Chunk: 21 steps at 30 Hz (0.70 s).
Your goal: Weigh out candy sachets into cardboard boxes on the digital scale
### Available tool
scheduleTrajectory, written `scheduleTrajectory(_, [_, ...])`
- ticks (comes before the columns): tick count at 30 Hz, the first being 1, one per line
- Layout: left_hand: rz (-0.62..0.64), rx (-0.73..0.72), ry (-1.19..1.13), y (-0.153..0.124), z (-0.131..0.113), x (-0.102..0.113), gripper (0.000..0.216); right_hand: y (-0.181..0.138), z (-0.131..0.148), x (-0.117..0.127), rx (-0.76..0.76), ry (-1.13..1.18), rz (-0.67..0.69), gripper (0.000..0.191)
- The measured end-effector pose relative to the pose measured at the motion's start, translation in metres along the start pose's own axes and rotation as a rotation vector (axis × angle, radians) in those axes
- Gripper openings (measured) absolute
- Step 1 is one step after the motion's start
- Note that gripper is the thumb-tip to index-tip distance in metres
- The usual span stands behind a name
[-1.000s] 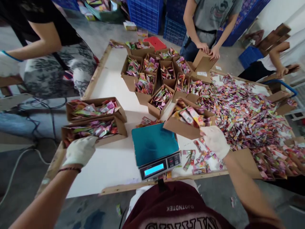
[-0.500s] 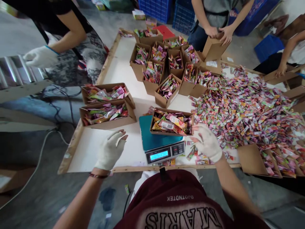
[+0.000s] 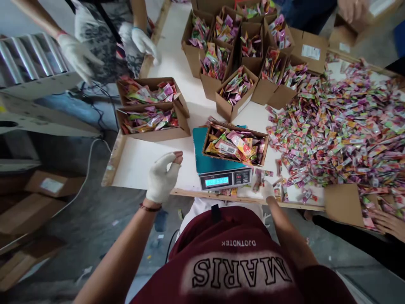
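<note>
A cardboard box (image 3: 212,131) full of coloured sachets sits on the teal-topped scale (image 3: 225,179), whose display is lit. My gloved left hand (image 3: 163,177) hovers over the white table (image 3: 139,162) just left of the scale, fingers curled together with nothing in them. My right hand (image 3: 268,190) is low at the table's front edge, right of the scale, among loose sachets (image 3: 278,188). Its fingers are mostly hidden.
Two filled boxes (image 3: 152,122) lie at the table's left edge, several more (image 3: 234,84) at the back. A big heap of sachets (image 3: 341,126) covers the right. A co-worker's gloved hands (image 3: 76,50) are by a roller conveyor (image 3: 28,59). Another person's hand (image 3: 390,221) is at bottom right.
The box of sachets went from my right hand onto the scale. My left hand left the side boxes and curled by the scale. My right hand dropped to the front edge.
</note>
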<state>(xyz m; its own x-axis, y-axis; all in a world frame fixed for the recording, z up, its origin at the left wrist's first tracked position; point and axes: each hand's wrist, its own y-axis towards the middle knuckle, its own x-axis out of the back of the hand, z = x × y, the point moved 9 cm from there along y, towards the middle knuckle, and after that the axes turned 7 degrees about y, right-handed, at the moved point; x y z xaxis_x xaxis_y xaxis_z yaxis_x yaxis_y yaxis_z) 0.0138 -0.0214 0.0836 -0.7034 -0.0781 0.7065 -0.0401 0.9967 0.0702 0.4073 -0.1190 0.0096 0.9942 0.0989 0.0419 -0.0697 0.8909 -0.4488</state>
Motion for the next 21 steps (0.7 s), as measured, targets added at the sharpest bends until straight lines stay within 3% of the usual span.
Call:
scheduleTrajectory(3, [-0.072,-0.093,-0.072,0.015,-0.038,0.005,0.024,0.001,0.002,0.014,-0.053,-0.198,-0.205,0.035])
scheduleTrajectory(6, [-0.116,-0.186,-0.186,0.031,-0.07,0.0,0.026,0.003,0.022,0.038,-0.042,-0.355,-0.363,0.033])
scheduleTrajectory(9, [-0.088,-0.231,-0.301,0.044,-0.089,-0.018,0.037,0.003,0.067,0.06,0.049,-0.456,-0.468,0.029])
scheduleTrajectory(11, [-0.064,-0.248,-0.351,0.05,-0.097,-0.032,0.046,0.004,0.114,0.057,0.223,-0.536,-0.49,0.028])
scheduleTrajectory(13, [-0.049,-0.25,-0.367,0.053,-0.103,-0.043,0.052,0.009,0.163,0.03,0.456,-0.645,-0.427,0.029])
scheduleTrajectory(15, [-0.037,-0.245,-0.356,0.053,-0.106,-0.05,0.055,0.022,0.193,-0.015,0.606,-0.794,-0.291,0.03])
scheduleTrajectory(18, [-0.032,-0.223,-0.327,0.051,-0.106,-0.054,0.054,0.059,0.193,-0.072,0.479,-1.088,-0.112,0.035])
scheduleTrajectory(21, [0.006,-0.218,-0.283,0.05,-0.104,-0.054,0.052,0.083,0.174,-0.089,0.252,-1.258,-0.059,0.036])
